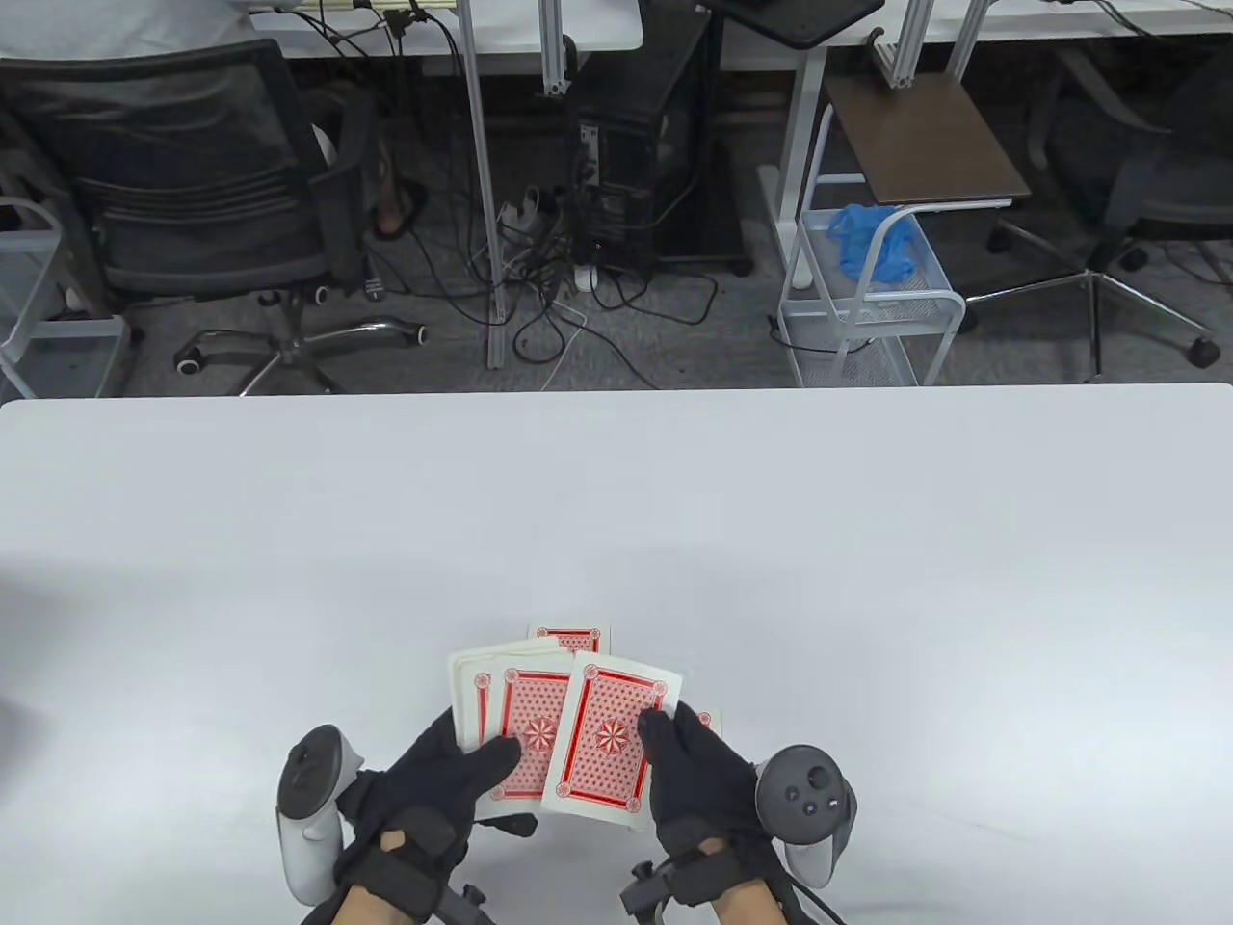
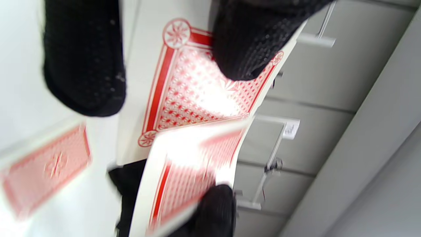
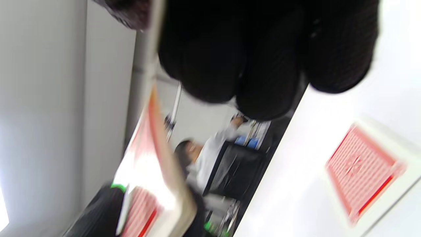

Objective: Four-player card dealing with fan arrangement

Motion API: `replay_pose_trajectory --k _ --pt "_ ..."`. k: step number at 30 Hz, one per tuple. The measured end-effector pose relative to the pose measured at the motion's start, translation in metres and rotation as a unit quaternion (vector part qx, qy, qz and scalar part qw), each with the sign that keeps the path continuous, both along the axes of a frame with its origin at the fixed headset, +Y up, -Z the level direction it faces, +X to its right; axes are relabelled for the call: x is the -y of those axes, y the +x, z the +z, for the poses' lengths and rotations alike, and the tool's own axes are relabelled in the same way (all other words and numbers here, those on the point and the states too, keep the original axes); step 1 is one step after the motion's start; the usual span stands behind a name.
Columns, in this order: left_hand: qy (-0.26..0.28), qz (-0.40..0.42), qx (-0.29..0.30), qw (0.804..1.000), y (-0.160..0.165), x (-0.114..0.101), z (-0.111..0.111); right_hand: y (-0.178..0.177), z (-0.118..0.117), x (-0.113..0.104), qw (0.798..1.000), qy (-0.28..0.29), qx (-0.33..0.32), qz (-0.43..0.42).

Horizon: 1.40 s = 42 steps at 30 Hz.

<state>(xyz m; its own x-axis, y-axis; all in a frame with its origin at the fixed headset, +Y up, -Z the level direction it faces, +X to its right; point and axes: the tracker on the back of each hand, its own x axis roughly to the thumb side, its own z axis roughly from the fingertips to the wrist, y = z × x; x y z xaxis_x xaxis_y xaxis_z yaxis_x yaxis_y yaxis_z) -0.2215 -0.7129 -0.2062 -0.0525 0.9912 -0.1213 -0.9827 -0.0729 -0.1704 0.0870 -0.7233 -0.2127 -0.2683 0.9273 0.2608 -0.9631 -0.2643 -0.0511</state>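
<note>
At the frame's bottom centre, a red-backed deck (image 1: 511,718) is gripped by the left hand (image 1: 429,785) while its top card (image 1: 612,737) is pinched by the right hand (image 1: 698,771) above the worktop (image 1: 616,520).

No readable text, numbers or brands anywhere, card backs (image 1: 607,742) bear only a red star-and-lattice pattern

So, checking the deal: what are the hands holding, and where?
Left hand grips the deck at its near end; right hand pinches the top card at its right edge.
</note>
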Motion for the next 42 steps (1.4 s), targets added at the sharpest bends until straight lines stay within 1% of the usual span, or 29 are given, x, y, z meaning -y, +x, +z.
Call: replay_pose_trajectory --k 2,3,6,7,8,9,12,14,16,17,18,19,20,21,22,23,24,25,26,27,28,29,30,33,34,36,40,41,42 --pt "0.027 -0.044 -0.06 0.997 -0.018 -0.009 0.003 0.005 -0.002 0.002 0.996 -0.041 0.012 0.075" --pt "0.037 -0.05 -0.086 0.994 -0.027 -0.014 0.004 0.005 -0.003 0.005 0.988 -0.077 0.009 0.132" --pt "0.047 -0.008 -0.108 0.993 -0.041 -0.018 0.005 -0.009 -0.006 0.015 0.963 -0.133 -0.036 0.233" --pt "0.046 0.016 -0.107 0.993 -0.044 -0.018 0.005 -0.019 -0.006 0.019 0.948 -0.153 -0.071 0.268" --pt "0.044 0.026 -0.108 0.993 -0.045 -0.017 0.006 -0.026 -0.006 0.021 0.938 -0.165 -0.087 0.291" --pt "0.039 0.036 -0.109 0.993 -0.046 -0.016 0.006 -0.035 -0.005 0.022 0.922 -0.177 -0.093 0.333" --pt "0.039 0.02 -0.11 0.993 -0.047 -0.015 0.005 -0.058 -0.001 0.023 0.89 -0.144 -0.069 0.426" --pt "0.041 0.001 -0.108 0.993 -0.044 -0.015 0.005 -0.074 0.001 0.027 0.852 -0.123 -0.038 0.508" --pt "0.044 -0.01 -0.1 0.994 -0.042 -0.015 0.005 -0.088 0.001 0.033 0.789 -0.114 -0.024 0.603" --pt "0.045 -0.013 -0.099 0.994 -0.04 -0.015 0.005 -0.091 0.0 0.036 0.767 -0.113 -0.021 0.631" --pt "0.045 -0.016 -0.096 0.994 -0.039 -0.015 0.005 -0.093 0.0 0.037 0.746 -0.115 -0.021 0.656" --pt "0.045 -0.018 -0.093 0.994 -0.038 -0.015 0.005 -0.094 0.0 0.036 0.741 -0.121 -0.023 0.661" --pt "0.044 -0.02 -0.087 0.995 -0.035 -0.015 0.004 -0.093 0.0 0.034 0.746 -0.123 -0.024 0.654" --pt "0.043 -0.023 -0.081 0.996 -0.033 -0.015 0.004 -0.09 0.001 0.03 0.763 -0.108 -0.024 0.637" --pt "0.039 -0.025 -0.069 0.997 -0.029 -0.014 0.004 -0.086 0.003 0.024 0.801 -0.073 -0.018 0.594" --pt "0.034 -0.027 -0.058 0.997 -0.025 -0.012 0.003 -0.08 0.005 0.016 0.846 -0.03 -0.006 0.532" --pt "0.029 -0.026 -0.048 0.998 -0.021 -0.011 0.003 -0.076 0.006 0.01 0.876 -0.005 0.009 0.482" --pt "0.021 -0.022 -0.03 0.999 -0.013 -0.008 0.002 -0.07 0.008 0.002 0.919 0.031 -0.003 0.392" --pt "0.015 -0.017 -0.011 1.0 -0.006 -0.006 0.002 -0.065 0.012 -0.006 0.947 0.033 0.016 0.319" --pt "0.01 -0.012 0.002 1.0 0.0 -0.004 0.002 -0.061 0.015 -0.011 0.958 0.043 0.023 0.281" --pt "0.005 -0.006 0.018 1.0 0.007 -0.002 0.003 -0.057 0.018 -0.017 0.966 0.067 0.021 0.249" --pt "0.001 0.005 0.034 0.999 0.015 0.001 0.004 -0.054 0.021 -0.021 0.968 0.08 0.028 0.238" --pt "-0.002 0.014 0.044 0.999 0.019 0.002 0.004 -0.053 0.023 -0.024 0.966 0.088 0.034 0.241" --pt "-0.007 0.048 0.069 0.996 0.031 0.003 0.006 -0.047 0.025 -0.029 0.947 0.108 0.056 0.297" --pt "-0.006 0.041 0.062 0.997 0.03 0.002 0.007 -0.045 0.025 -0.031 0.948 0.12 0.066 0.288" --pt "0.009 0.031 0.067 0.997 0.029 0.001 0.006 -0.044 0.024 -0.034 0.954 0.128 0.052 0.268" --pt "-0.002 0.082 0.085 0.993 0.026 0.006 0.003 -0.041 0.025 -0.035 0.966 0.146 0.042 0.211" --pt "-0.006 0.099 0.086 0.991 0.025 0.007 0.003 -0.039 0.024 -0.034 0.972 0.142 0.031 0.184" --pt "-0.009 0.109 0.078 0.991 0.022 0.006 0.002 -0.035 0.021 -0.029 0.984 0.127 0.009 0.129"
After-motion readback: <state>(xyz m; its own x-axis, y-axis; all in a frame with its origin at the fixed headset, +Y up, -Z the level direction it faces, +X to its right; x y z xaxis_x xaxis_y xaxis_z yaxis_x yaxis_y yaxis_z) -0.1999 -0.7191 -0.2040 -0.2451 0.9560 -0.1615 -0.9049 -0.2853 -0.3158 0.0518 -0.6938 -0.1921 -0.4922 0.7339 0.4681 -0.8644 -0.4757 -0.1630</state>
